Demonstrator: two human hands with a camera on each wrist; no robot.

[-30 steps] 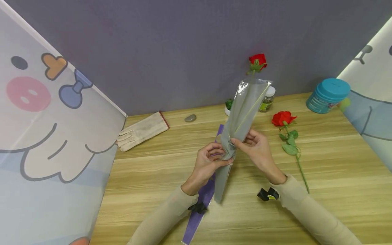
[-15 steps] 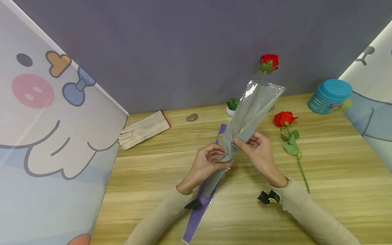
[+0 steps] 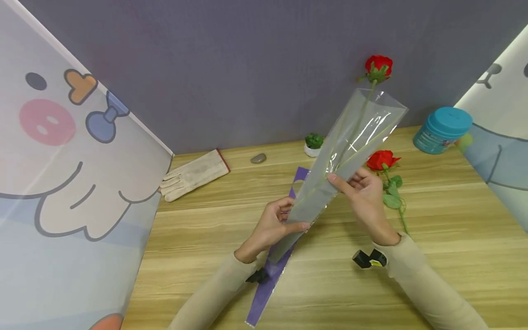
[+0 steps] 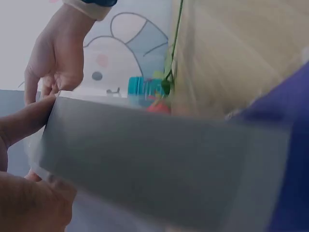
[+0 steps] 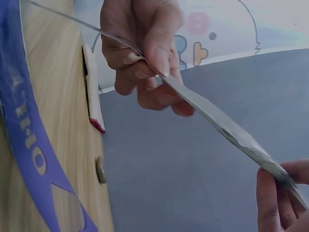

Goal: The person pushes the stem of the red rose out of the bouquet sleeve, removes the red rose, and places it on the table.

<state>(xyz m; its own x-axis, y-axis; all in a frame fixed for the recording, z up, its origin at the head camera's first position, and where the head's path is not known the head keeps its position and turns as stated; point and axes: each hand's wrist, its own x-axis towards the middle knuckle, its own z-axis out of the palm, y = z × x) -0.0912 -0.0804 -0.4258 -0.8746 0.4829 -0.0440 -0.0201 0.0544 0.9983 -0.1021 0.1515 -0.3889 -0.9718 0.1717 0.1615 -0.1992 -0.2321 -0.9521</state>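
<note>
Near the centre of the head view, left hand (image 3: 275, 224) pinching the lower, narrow part of a clear plastic sleeve (image 3: 338, 156), thumb laid across its front, fingers curled behind; just up and to the right, right hand (image 3: 363, 195) clamped on the sleeve's right edge at mid-length, thumb on the near face; hands apart, both gripping the same sleeve; sleeve raised off the desk (image 3: 453, 238), tilted from lower left to upper right, wide mouth at the top; inside it a rose stem, with the red rose head (image 3: 378, 64) poking out above the mouth against the grey wall in the upper right of the frame; in the right wrist view, sleeve (image 5: 217, 118) seen edge-on as a thin band, held by fingers (image 5: 159, 53) at the top and by fingertips at the lower right corner; left wrist view blurred, sleeve (image 4: 159, 164) filling the middle, thumb on its left edge; under the sleeve's tip, a purple paper strip (image 3: 270, 284) lying flat on the desk toward the lower centre; just right of the right hand, a second red rose (image 3: 381, 160) lying on the desk, stem running down the frame; farther back, a small potted plant (image 3: 313, 144), a grey pebble (image 3: 258, 158) and a pale work glove (image 3: 194, 176) toward the left; teal tin (image 3: 442, 129) at the right edge; cartoon-printed panels on both sides.
</note>
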